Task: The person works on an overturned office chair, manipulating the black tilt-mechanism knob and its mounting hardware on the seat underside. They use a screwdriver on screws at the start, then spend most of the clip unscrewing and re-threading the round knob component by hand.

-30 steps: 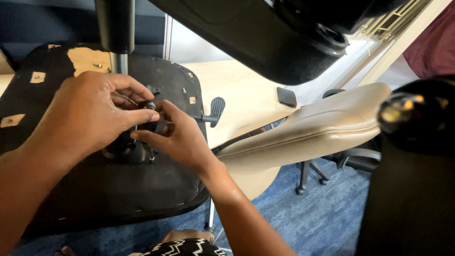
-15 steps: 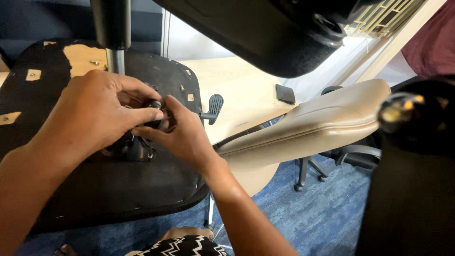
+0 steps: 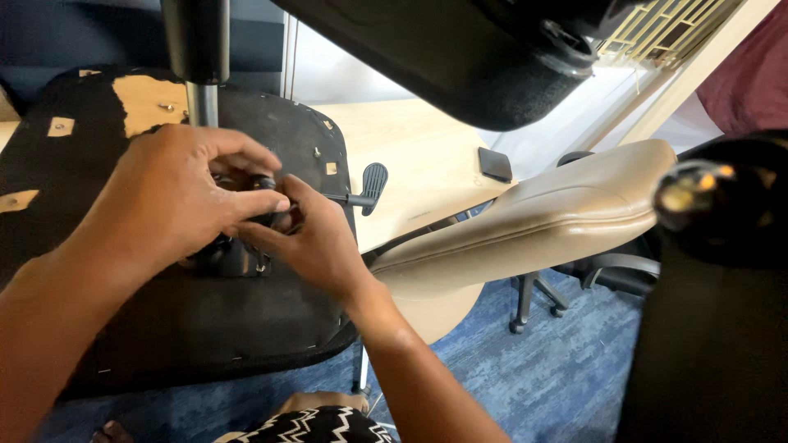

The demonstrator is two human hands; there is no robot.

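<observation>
Left hand: we see our left hand (image 3: 168,201) curled over a small black knob (image 3: 264,184), thumb and forefinger pinching it.
Right hand: our right hand (image 3: 316,242) meets it from the right, fingertips pinched on the same knob.
Knob: between both hands, on the upturned chair seat underside (image 3: 148,328), beside the metal column (image 3: 203,102).
Labels: small tan patches (image 3: 59,126) left of our left hand.
Lever: black paddle (image 3: 373,184) just right of our right hand.
Beyond: beige chair (image 3: 542,217), farther right.

A beige chair seat (image 3: 525,221) lies tilted beside a pale wooden desk (image 3: 410,156). A small dark phone (image 3: 495,164) rests on the desk. Blue carpet (image 3: 558,369) covers the floor below.
</observation>
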